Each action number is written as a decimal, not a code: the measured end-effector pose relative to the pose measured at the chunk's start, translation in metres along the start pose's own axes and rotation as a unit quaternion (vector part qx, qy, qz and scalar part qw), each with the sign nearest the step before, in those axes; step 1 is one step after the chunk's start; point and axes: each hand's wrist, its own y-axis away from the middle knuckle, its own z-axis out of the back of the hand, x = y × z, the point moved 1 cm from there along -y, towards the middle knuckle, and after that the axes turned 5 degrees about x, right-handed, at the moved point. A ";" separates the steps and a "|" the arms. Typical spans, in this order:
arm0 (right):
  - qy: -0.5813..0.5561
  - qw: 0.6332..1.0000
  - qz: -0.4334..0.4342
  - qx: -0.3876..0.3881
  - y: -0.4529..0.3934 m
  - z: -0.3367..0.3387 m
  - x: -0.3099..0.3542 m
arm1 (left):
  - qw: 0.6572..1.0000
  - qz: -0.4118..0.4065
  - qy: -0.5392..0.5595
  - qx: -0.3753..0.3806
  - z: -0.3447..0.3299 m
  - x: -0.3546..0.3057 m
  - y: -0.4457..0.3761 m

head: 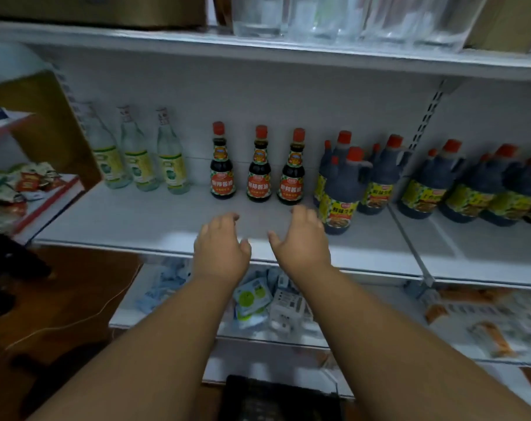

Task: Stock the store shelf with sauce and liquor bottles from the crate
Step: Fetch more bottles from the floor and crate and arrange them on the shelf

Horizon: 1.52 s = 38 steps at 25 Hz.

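Both hands empty, reaching over the front edge of the white shelf (136, 220). Left hand (220, 250) palm down, fingers loosely curled, holding nothing. Right hand (300, 241) same, fingers a bit spread, thumb out. On shelf behind them: 3 clear liquor bottles (136, 156) at left, 3 small sauce bottles (259, 168) in middle, big dark jugs (343, 189) at right, all upright. Dark crate (276, 399) at bottom edge, contents can't tell.
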 end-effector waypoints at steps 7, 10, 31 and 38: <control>-0.012 0.991 0.128 0.046 0.107 0.026 0.012 | 0.994 0.057 -0.064 -0.065 0.056 -0.003 0.155; -0.028 0.983 0.169 0.068 0.158 0.023 0.028 | 0.992 0.070 -0.079 -0.069 0.076 0.011 0.217; 0.050 0.889 0.227 0.394 0.345 -0.306 0.154 | 0.943 0.321 -0.023 0.081 0.072 0.326 0.417; 0.101 0.855 0.117 0.495 0.370 -0.479 0.072 | 0.892 0.402 0.096 0.184 -0.068 0.439 0.447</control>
